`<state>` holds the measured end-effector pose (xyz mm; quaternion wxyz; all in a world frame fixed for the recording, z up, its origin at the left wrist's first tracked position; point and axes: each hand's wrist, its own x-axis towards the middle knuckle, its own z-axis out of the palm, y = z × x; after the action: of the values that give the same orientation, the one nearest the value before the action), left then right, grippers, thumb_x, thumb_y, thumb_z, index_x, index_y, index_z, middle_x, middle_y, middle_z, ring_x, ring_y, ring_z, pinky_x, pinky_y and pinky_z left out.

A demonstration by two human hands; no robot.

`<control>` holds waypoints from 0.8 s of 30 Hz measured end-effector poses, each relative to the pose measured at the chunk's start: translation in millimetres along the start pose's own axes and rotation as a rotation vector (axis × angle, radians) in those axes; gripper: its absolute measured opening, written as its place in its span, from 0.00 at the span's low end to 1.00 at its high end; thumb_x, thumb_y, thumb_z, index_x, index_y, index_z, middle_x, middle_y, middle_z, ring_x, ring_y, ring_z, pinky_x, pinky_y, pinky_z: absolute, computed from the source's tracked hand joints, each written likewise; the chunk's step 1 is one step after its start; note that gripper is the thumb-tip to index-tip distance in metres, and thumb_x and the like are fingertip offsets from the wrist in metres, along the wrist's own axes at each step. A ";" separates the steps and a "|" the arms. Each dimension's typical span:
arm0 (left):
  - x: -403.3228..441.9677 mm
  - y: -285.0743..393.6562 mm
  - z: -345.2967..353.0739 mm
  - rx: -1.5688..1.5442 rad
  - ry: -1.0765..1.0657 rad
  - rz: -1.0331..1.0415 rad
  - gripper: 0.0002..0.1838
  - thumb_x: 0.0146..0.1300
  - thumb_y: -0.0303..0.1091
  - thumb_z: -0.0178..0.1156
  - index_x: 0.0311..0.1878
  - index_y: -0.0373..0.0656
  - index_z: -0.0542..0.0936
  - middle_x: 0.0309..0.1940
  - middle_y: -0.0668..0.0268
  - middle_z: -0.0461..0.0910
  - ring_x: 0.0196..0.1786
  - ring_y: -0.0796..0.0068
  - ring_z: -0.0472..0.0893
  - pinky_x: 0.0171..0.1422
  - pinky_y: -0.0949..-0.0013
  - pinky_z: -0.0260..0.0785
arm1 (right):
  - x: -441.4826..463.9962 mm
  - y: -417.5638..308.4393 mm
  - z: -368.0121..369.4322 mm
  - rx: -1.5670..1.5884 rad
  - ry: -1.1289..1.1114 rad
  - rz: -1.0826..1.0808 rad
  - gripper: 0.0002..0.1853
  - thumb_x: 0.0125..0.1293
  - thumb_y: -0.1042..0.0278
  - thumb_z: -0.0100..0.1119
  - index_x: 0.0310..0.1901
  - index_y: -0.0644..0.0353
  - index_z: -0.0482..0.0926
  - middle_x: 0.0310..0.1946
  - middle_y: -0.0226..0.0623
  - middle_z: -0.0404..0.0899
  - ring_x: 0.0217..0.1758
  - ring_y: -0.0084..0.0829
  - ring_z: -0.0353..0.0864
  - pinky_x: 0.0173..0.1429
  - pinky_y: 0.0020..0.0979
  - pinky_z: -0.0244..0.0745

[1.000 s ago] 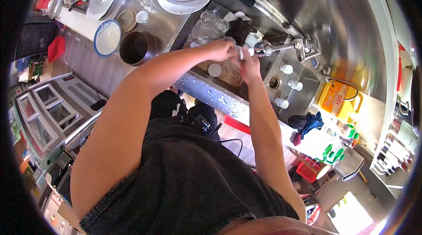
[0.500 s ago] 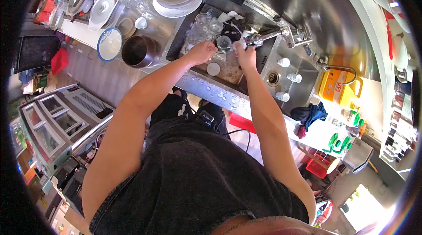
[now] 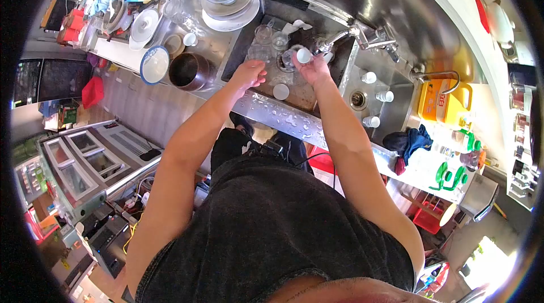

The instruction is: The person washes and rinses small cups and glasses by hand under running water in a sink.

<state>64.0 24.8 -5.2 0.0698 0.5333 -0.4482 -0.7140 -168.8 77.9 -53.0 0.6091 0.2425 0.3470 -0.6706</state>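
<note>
Cup (image 3: pixel 304 55) held over the sink (image 3: pixel 301 99), nearer its right edge than its left.
The right hand (image 3: pixel 315 69) grips it in its fingers; the left hand (image 3: pixel 248 74), loosely curled, hovers by the front-left corner.

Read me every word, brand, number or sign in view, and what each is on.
No text reads clearly.
Yellow jug: label markings, too small and blurred to read.
White cup in the right hand: no lettering I can make out.
</note>
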 end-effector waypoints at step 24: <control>15.7 -3.6 70.0 0.103 -0.056 -0.038 0.15 0.67 0.47 0.55 0.51 0.51 0.73 0.38 0.68 0.81 0.36 0.76 0.81 0.39 0.72 0.72 | -85.5 -46.1 -45.6 -2.132 -0.320 -1.179 0.25 0.54 0.69 0.62 0.56 0.57 0.72 0.50 0.44 0.74 0.57 0.45 0.71 0.59 0.41 0.69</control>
<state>1.1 57.4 -16.6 0.0160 0.5243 -0.4760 -0.7059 -206.6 168.8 -10.5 0.1419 -0.6556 0.6996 -0.2464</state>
